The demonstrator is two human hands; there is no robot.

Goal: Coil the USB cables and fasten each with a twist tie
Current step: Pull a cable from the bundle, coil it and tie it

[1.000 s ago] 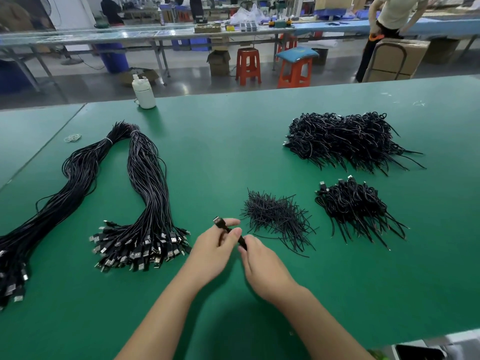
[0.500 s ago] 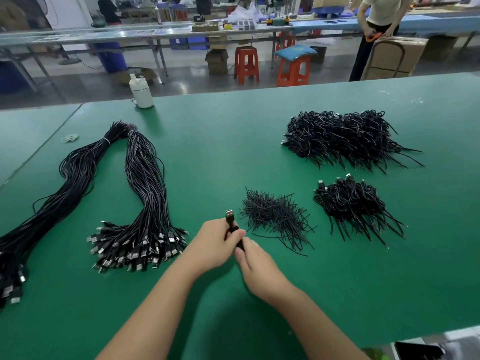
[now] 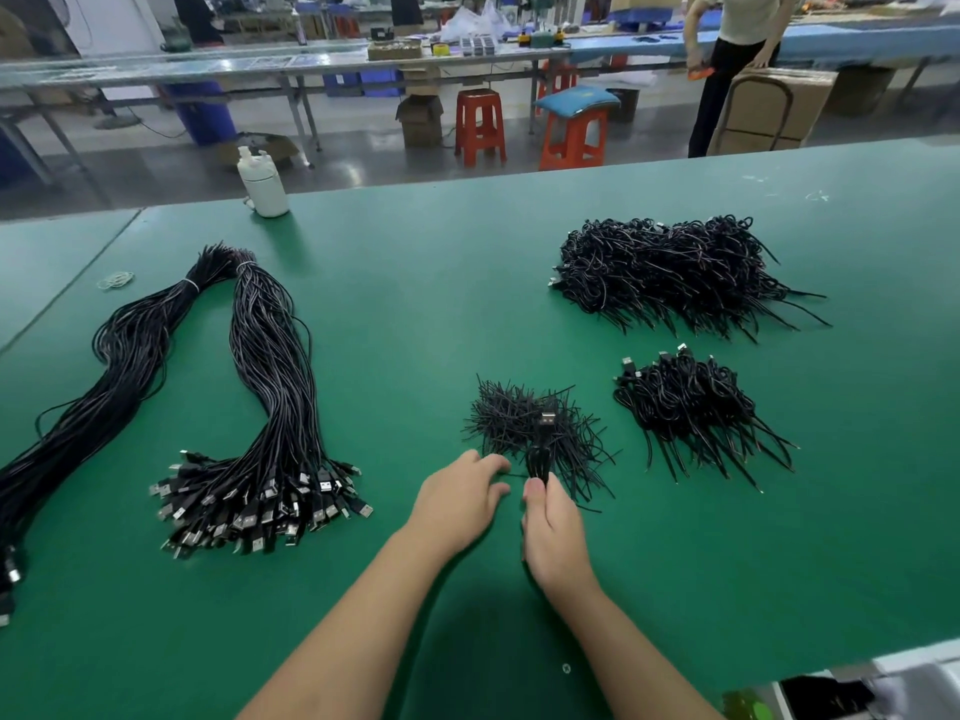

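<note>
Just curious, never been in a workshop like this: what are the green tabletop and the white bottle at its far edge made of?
The green tabletop looks like a matte rubber or vinyl mat: even colour, soft dull sheen, a seam at left. The white bottle looks like smooth opaque plastic, with moulded cap and handle; ceramic can't be ruled out.

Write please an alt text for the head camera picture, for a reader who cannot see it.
Over a green table, the right hand holds a coiled black USB cable upright while the left hand reaches toward a pile of black twist ties. Long uncoiled cables lie at left; heaps of finished coils lie at right.
</note>
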